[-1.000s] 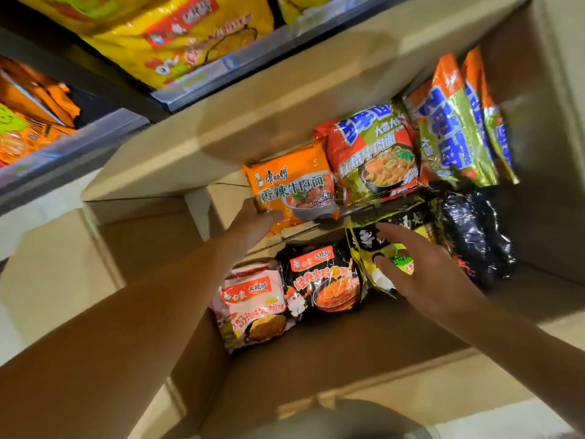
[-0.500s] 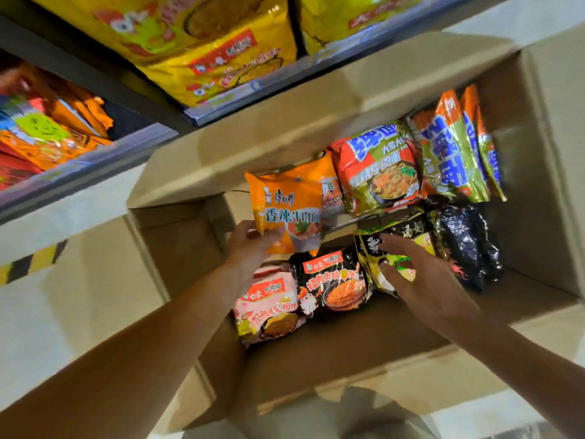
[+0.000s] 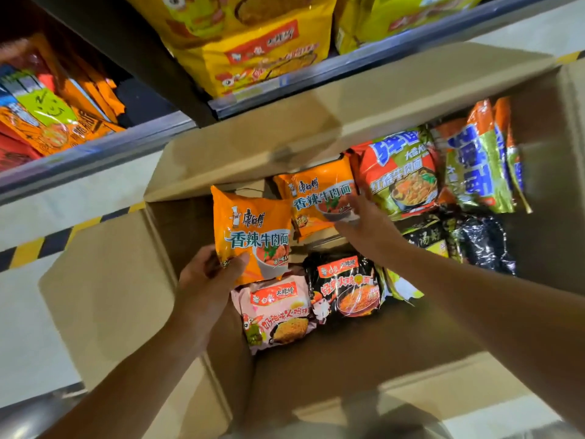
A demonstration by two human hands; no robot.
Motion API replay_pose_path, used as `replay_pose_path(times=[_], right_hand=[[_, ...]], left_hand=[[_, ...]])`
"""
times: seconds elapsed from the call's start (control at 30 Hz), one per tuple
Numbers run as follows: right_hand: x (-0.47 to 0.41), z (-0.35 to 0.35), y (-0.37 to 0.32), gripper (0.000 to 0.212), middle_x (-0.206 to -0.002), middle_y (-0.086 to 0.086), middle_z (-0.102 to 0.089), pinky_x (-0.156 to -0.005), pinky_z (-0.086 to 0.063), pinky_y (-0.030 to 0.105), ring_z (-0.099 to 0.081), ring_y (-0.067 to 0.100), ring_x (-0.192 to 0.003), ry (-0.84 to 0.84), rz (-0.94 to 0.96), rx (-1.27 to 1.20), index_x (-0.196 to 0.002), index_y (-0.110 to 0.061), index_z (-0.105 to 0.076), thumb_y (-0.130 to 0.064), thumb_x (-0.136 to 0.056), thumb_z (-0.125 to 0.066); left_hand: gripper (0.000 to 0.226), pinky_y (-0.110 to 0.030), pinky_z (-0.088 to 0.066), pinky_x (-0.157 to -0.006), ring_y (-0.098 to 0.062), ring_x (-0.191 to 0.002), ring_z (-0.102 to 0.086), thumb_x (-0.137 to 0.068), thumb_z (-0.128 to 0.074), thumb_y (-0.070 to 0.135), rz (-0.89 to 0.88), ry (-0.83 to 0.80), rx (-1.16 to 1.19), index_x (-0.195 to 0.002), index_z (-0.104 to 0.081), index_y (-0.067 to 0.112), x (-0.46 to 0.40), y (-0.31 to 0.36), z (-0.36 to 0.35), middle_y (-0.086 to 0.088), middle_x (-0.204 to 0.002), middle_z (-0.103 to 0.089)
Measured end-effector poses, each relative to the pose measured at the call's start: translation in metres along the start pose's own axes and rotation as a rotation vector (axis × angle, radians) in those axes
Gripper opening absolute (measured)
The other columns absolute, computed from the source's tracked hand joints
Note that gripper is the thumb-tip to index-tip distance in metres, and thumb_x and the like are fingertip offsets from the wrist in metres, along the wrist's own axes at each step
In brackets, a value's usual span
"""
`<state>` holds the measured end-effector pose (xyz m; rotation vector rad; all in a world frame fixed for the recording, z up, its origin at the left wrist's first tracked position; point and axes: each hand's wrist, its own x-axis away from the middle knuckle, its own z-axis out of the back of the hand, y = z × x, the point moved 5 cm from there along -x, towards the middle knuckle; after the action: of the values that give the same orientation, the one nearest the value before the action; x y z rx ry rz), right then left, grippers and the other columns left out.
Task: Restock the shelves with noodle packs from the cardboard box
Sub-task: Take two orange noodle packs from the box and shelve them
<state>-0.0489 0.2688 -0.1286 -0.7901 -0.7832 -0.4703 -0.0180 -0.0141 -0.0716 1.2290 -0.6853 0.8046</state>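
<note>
An open cardboard box [image 3: 316,369] sits on the floor below the shelves, with several noodle packs in it. My left hand [image 3: 209,277] grips an orange noodle pack [image 3: 253,232] by its lower left corner and holds it upright above the box's left side. My right hand [image 3: 364,223] reaches over the box, its fingers on the lower right of a second orange noodle pack [image 3: 316,198] that lies at the back. In front lie a pink pack [image 3: 275,312] and a black pack [image 3: 345,286].
A red-green pack [image 3: 402,175], blue-green packs [image 3: 474,166] and dark packs [image 3: 481,242] fill the box's right side. The metal shelf edge [image 3: 95,153] carries orange packs [image 3: 63,122] at left; large yellow bags [image 3: 259,42] stand on the shelf above the box flap [image 3: 316,122].
My left hand has lifted the orange pack up and leftward, clear of the others. My right hand left the yellow-black pack and moved up to the second orange pack. The view tilted towards the shelves.
</note>
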Motion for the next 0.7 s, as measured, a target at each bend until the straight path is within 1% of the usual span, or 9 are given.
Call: replay_pose_path(times=[0.07,0.1,0.13,0.17,0.23,0.37,0.43,0.57,0.7], right_hand=[[-0.017,-0.007,0.003,0.058,-0.129,0.012,-0.055,-0.079,-0.051,0.029,-0.059,0.025,-0.105,0.021,-0.052,0.046,-0.141,-0.016,-0.040,-0.019,-0.088,-0.065],[-0.025,-0.011,0.005,0.066,-0.135,0.014,-0.051,-0.094,-0.049,0.037,-0.053,0.030,-0.119,0.019,-0.084,0.066,-0.145,-0.014,-0.034,-0.020,-0.087,-0.065],[-0.029,-0.016,0.005,0.074,-0.140,0.015,-0.047,-0.104,-0.044,0.044,-0.046,0.034,-0.128,0.006,-0.112,0.076,-0.149,-0.012,-0.027,-0.021,-0.087,-0.065],[-0.032,-0.021,0.007,0.081,-0.145,0.016,-0.042,-0.109,-0.041,0.049,-0.041,0.036,-0.133,-0.007,-0.138,0.081,-0.153,-0.011,-0.020,-0.022,-0.087,-0.065],[-0.034,-0.027,0.007,0.089,-0.149,0.016,-0.038,-0.111,-0.038,0.052,-0.037,0.037,-0.137,-0.003,-0.166,0.093,-0.155,-0.012,-0.013,-0.026,-0.085,-0.068],[-0.028,-0.032,0.012,0.092,-0.138,0.013,-0.051,-0.104,-0.046,0.049,-0.050,0.036,-0.126,0.016,-0.195,0.039,-0.148,-0.016,-0.029,-0.046,-0.075,-0.077],[-0.027,-0.036,0.014,0.090,-0.138,0.014,-0.051,-0.104,-0.046,0.048,-0.049,0.036,-0.126,0.009,-0.205,0.044,-0.147,-0.016,-0.031,-0.044,-0.075,-0.078],[-0.038,-0.046,0.013,0.087,-0.144,0.015,-0.042,-0.107,-0.043,0.042,-0.046,0.036,-0.130,0.002,-0.296,-0.057,-0.149,-0.011,-0.022,-0.036,-0.085,-0.075],[-0.048,-0.058,0.010,0.096,-0.152,0.022,-0.033,-0.109,-0.042,0.047,-0.041,0.042,-0.136,0.082,-0.355,-0.051,-0.153,-0.005,-0.008,-0.049,-0.089,-0.065]], left_hand=[[0.028,-0.041,-0.056,-0.091,-0.017,-0.103,-0.071,-0.085,-0.075,0.025,-0.025,0.000,0.004,-0.112,-0.068,0.021,-0.005,-0.004,-0.002,0.003,-0.108,-0.076],[0.027,-0.039,-0.056,-0.090,-0.016,-0.103,-0.072,-0.086,-0.075,0.024,-0.034,0.004,0.008,-0.112,-0.068,0.022,-0.007,-0.006,-0.003,0.004,-0.107,-0.076],[0.026,-0.038,-0.056,-0.089,-0.015,-0.101,-0.072,-0.086,-0.074,0.023,-0.040,0.007,0.015,-0.112,-0.068,0.022,-0.009,-0.007,-0.005,0.004,-0.107,-0.076],[0.026,-0.036,-0.056,-0.088,-0.014,-0.100,-0.072,-0.087,-0.074,0.022,-0.042,0.013,0.029,-0.112,-0.068,0.021,-0.009,-0.008,-0.007,0.004,-0.106,-0.076],[0.025,-0.034,-0.056,-0.085,-0.013,-0.097,-0.073,-0.088,-0.073,0.019,-0.040,0.038,0.061,-0.113,-0.067,0.020,-0.009,-0.009,-0.010,0.005,-0.105,-0.076],[0.024,-0.028,-0.056,-0.080,-0.007,-0.089,-0.074,-0.088,-0.073,0.022,-0.028,0.109,0.094,-0.112,-0.067,0.022,-0.006,-0.010,-0.013,0.007,-0.101,-0.076],[0.024,-0.029,-0.056,-0.079,-0.008,-0.090,-0.074,-0.088,-0.074,0.024,-0.008,0.117,0.106,-0.111,-0.067,0.024,-0.007,-0.011,-0.013,0.007,-0.102,-0.076],[0.023,-0.028,-0.054,-0.076,-0.010,-0.094,-0.073,-0.088,-0.073,0.027,0.007,0.116,0.104,-0.110,-0.067,0.028,-0.011,-0.015,-0.013,0.007,-0.106,-0.075],[0.023,-0.023,-0.054,-0.073,-0.008,-0.092,-0.073,-0.089,-0.072,0.024,-0.010,0.109,0.121,-0.112,-0.067,0.025,-0.015,-0.017,-0.013,0.007,-0.103,-0.076]])
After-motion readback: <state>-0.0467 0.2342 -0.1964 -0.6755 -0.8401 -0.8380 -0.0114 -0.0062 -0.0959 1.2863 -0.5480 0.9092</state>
